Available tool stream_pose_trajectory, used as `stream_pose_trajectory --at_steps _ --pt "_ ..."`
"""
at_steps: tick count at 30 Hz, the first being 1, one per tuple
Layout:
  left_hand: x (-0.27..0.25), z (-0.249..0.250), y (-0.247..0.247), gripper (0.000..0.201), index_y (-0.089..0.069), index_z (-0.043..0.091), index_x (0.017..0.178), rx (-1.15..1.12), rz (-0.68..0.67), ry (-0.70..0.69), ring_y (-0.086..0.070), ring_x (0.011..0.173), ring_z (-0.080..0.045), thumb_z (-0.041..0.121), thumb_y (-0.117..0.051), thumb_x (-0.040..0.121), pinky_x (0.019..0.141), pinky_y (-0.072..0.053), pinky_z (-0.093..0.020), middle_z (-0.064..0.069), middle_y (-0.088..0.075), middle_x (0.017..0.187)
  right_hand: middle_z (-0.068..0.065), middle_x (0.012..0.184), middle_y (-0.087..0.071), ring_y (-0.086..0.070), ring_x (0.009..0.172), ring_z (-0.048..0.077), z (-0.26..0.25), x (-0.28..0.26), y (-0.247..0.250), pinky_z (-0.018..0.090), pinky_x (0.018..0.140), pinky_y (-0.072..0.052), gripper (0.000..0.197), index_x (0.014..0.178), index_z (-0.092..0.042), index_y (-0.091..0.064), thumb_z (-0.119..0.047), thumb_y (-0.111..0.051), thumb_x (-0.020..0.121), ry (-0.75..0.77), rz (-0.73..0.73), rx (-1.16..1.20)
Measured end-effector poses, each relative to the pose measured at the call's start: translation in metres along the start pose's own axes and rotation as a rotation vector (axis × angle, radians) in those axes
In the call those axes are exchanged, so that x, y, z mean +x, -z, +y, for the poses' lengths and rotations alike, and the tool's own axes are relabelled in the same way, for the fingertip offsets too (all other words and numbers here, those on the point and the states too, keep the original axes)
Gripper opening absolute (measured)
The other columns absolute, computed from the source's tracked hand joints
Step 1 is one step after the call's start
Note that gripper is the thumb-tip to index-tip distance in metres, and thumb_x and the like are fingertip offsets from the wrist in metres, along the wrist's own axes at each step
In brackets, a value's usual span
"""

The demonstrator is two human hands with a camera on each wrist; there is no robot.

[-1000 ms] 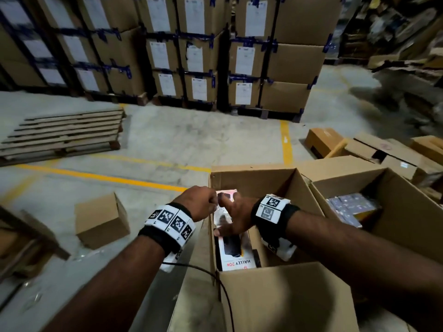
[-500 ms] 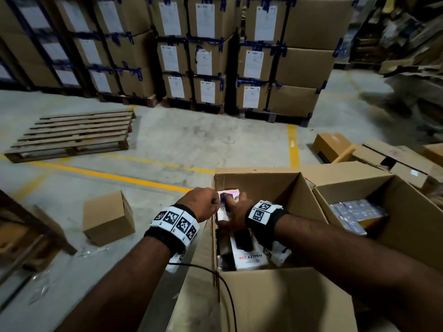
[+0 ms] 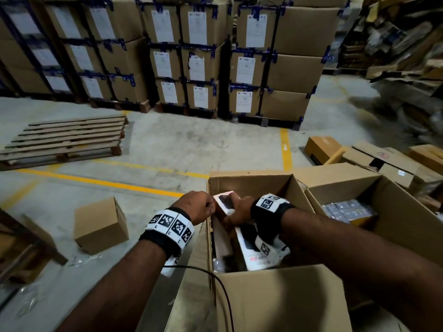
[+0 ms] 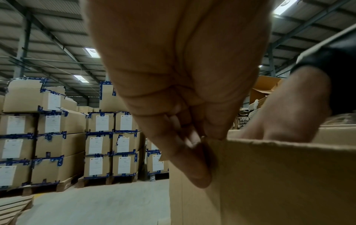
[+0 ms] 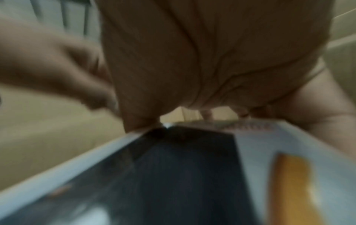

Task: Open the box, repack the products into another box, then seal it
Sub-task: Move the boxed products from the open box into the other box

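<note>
An open cardboard carton (image 3: 254, 184) stands on the floor in front of me. My left hand (image 3: 199, 205) pinches the top edge of the carton's left wall (image 4: 269, 175) between thumb and fingers (image 4: 192, 164). My right hand (image 3: 239, 212) reaches inside and grips a white product box with a black picture (image 3: 224, 202), held tilted against that left wall. The same product box (image 5: 183, 167) fills the blurred right wrist view under my right hand (image 5: 192, 60). Another white product box (image 3: 251, 257) lies lower in the carton.
A second open carton (image 3: 395, 212) with several grey product packs (image 3: 347, 210) stands directly to the right. A small closed box (image 3: 100, 225) sits on the floor at left, a wooden pallet (image 3: 64, 140) beyond it. Stacked labelled cartons (image 3: 201, 68) line the back; loose cardboard (image 3: 383, 161) lies far right.
My right wrist has rolled over the product box and the box tilts lower by the carton's left wall. The left hand keeps its pinch on the wall edge.
</note>
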State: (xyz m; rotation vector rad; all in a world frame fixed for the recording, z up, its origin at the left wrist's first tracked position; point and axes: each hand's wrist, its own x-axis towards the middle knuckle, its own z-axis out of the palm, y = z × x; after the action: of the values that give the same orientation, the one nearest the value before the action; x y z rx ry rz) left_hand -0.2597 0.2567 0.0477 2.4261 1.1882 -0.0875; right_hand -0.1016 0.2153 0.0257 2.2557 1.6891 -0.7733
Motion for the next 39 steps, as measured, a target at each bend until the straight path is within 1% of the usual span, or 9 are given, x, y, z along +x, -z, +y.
stream_pose_trajectory --at_steps 4,9,12,14,19,25,28,36,39 --pt "0.001 -0.003 0.0 0.023 -0.054 0.024 0.069 0.009 0.003 -0.01 -0.066 0.088 -0.024 0.014 -0.051 0.09 0.077 -0.049 -0.029 -0.001 -0.063 0.079 0.013 0.128 -0.057 -0.058 0.112 0.03 0.017 -0.018 0.027 0.03 0.077 -0.042 0.074 0.141 -0.023 -0.032 -0.054 -0.063 0.082 0.035 -0.011 -0.154" --pt "0.002 -0.003 -0.003 0.016 -0.062 0.019 0.078 0.007 -0.003 -0.019 -0.066 0.088 -0.025 0.016 -0.051 0.091 0.08 -0.052 -0.033 -0.006 -0.07 0.089 0.012 0.123 -0.059 -0.062 0.105 0.033 0.04 -0.033 0.026 0.031 0.082 -0.045 0.074 0.13 -0.029 -0.04 -0.079 -0.044 0.075 0.03 0.07 -0.336" --pt "0.002 -0.004 -0.004 0.017 -0.067 0.012 0.089 -0.017 -0.001 0.002 -0.065 0.088 -0.025 0.017 -0.051 0.091 0.082 -0.052 -0.035 -0.004 -0.068 0.085 0.005 0.133 -0.054 -0.054 0.119 0.026 0.043 -0.037 0.022 0.025 0.082 -0.031 0.051 0.138 -0.014 -0.036 -0.043 -0.047 0.097 0.013 -0.005 -0.29" --pt "0.001 -0.004 -0.004 0.018 -0.068 0.011 0.092 -0.022 -0.001 0.006 -0.065 0.089 -0.026 0.017 -0.051 0.091 0.083 -0.052 -0.036 -0.005 -0.069 0.087 0.008 0.138 -0.052 -0.051 0.123 0.024 0.041 -0.034 0.023 0.027 0.096 -0.032 0.056 0.145 -0.01 -0.03 -0.032 -0.049 0.098 -0.011 -0.022 -0.304" --pt "-0.001 -0.006 -0.005 0.023 -0.07 0.015 0.095 -0.021 0.023 0.005 -0.064 0.091 -0.025 0.014 -0.048 0.09 0.082 -0.052 -0.034 -0.007 -0.071 0.093 0.011 0.155 -0.029 -0.043 0.134 0.028 0.046 -0.032 0.027 0.036 0.109 -0.033 0.079 0.154 -0.022 -0.013 -0.055 -0.05 0.092 -0.015 -0.033 -0.37" --pt "0.001 -0.006 -0.005 0.022 -0.07 0.015 0.092 -0.013 0.022 -0.003 -0.065 0.089 -0.024 0.014 -0.049 0.09 0.081 -0.053 -0.034 -0.005 -0.071 0.091 0.015 0.143 -0.048 -0.055 0.123 0.03 0.047 -0.028 0.023 0.036 0.103 -0.043 0.07 0.144 -0.01 -0.037 -0.049 -0.056 0.09 -0.003 -0.043 -0.443" --pt "0.0 -0.008 -0.005 0.022 -0.071 0.018 0.094 -0.013 0.025 -0.001 -0.065 0.091 -0.022 0.015 -0.049 0.09 0.081 -0.051 -0.032 -0.003 -0.071 0.093 0.014 0.147 -0.043 -0.051 0.127 0.03 0.049 -0.038 0.03 0.036 0.105 -0.04 0.075 0.15 -0.02 -0.025 -0.058 -0.049 0.09 -0.005 -0.014 -0.434" --pt "0.004 -0.006 -0.006 0.016 -0.069 0.013 0.089 -0.018 0.014 0.006 -0.066 0.087 -0.022 0.017 -0.054 0.09 0.081 -0.053 -0.033 -0.004 -0.071 0.09 0.019 0.128 -0.06 -0.059 0.115 0.032 0.04 -0.064 0.044 0.024 0.07 -0.049 0.041 0.132 0.0 -0.051 -0.024 -0.049 0.099 0.033 -0.087 -0.454" --pt "0.004 -0.007 -0.006 0.015 -0.069 0.013 0.089 -0.004 0.015 0.01 -0.066 0.087 -0.023 0.018 -0.054 0.091 0.082 -0.053 -0.034 -0.004 -0.071 0.09 0.017 0.134 -0.055 -0.055 0.123 0.029 0.036 -0.051 0.039 0.013 0.051 -0.034 0.038 0.133 0.0 -0.051 -0.012 -0.054 0.097 0.054 -0.158 -0.439"
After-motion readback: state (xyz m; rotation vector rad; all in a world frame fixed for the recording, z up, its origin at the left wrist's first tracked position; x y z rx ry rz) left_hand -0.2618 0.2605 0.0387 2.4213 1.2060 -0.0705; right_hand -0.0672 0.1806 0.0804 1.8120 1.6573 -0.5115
